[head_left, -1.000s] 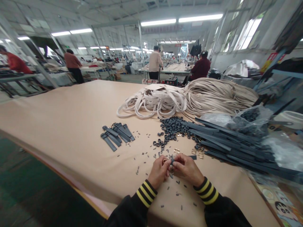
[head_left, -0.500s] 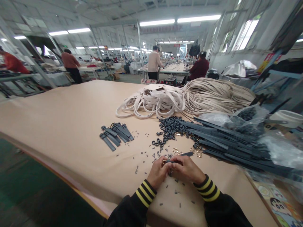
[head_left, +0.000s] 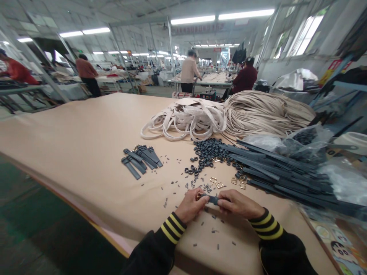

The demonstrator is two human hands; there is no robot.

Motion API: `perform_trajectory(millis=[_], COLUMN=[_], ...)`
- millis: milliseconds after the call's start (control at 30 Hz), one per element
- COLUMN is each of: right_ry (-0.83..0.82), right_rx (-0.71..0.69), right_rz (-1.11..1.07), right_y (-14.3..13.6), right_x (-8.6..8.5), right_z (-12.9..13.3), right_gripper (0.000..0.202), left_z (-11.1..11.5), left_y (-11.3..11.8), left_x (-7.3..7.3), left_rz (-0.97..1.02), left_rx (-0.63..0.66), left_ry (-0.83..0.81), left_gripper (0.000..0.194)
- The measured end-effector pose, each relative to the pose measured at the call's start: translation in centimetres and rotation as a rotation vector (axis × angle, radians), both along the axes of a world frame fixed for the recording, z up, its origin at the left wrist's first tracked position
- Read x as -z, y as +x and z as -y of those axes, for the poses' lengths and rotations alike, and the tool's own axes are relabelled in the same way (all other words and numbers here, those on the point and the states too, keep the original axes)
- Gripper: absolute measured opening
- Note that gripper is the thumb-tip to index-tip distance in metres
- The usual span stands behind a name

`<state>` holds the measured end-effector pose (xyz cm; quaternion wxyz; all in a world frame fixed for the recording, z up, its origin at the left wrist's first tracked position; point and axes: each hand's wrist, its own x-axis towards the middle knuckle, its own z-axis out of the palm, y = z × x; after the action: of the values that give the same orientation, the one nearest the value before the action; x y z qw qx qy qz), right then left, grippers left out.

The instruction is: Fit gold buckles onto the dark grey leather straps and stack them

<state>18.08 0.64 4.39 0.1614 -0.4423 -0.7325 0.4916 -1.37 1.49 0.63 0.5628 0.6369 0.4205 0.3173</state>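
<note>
Between my two hands stretches a short dark blue-grey strap (head_left: 212, 199) with a gold buckle (head_left: 198, 196) at its left end. My left hand (head_left: 190, 205) is closed round the buckle end, thumb on top. The strap's other part is pinched in the fingers of my right hand (head_left: 239, 203). Just beyond lie loose gold buckles (head_left: 219, 185) and a heap of small dark loops (head_left: 210, 151). Tiny dark offcuts (head_left: 213, 231) are scattered around and below the hands. To the left rests a group of buckled straps (head_left: 142, 157).
Long dark strips (head_left: 286, 172) pile up on the right beside plastic bags (head_left: 341, 177). Pale looped straps (head_left: 183, 118) and a large coil of beige cord (head_left: 266, 112) lie at the back of the brown-covered table (head_left: 71, 141). Several people work at tables beyond.
My right hand has moved right, away from my left hand, so more of the strap shows between them. My left hand has shifted slightly left, and the view has tilted a little.
</note>
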Motion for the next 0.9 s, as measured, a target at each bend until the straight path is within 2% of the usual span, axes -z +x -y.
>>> perform_trajectory(millis=[67, 167, 267, 433, 667, 900], right_ry=[-0.111, -0.134, -0.064, 0.174, 0.207, 0.145], right_rx=[0.011, 0.023, 0.016, 0.06, 0.059, 0.003], right_rz=[-0.087, -0.128, -0.11, 0.013, 0.01, 0.022], right_y=[-0.4, -0.7, -0.7, -0.9, -1.2, -1.6], right_x=[0.4, 0.8, 0.9, 0.9, 1.3, 2.1], right_z=[0.1, 0.1, 0.2, 0.1, -0.2, 0.1], right_gripper=[0.017, 0.015, 0.016, 0.02, 0.024, 0.027], left_z=[-0.1, -0.1, -0.1, 0.0, 0.4, 0.5], left_y=[0.0, 0.1, 0.2, 0.5, 0.2, 0.1], left_x=[-0.2, -0.5, -0.9, -1.5, -0.3, 0.8], left_rz=[-0.013, -0.047, -0.077, -0.103, 0.02, -0.061], left_rx=[0.032, 0.052, 0.043, 0.021, 0.087, 0.144], left_ry=[0.009, 0.011, 0.007, 0.02, -0.044, -0.072], left_gripper=[0.022, 0.021, 0.019, 0.019, 0.018, 0.014])
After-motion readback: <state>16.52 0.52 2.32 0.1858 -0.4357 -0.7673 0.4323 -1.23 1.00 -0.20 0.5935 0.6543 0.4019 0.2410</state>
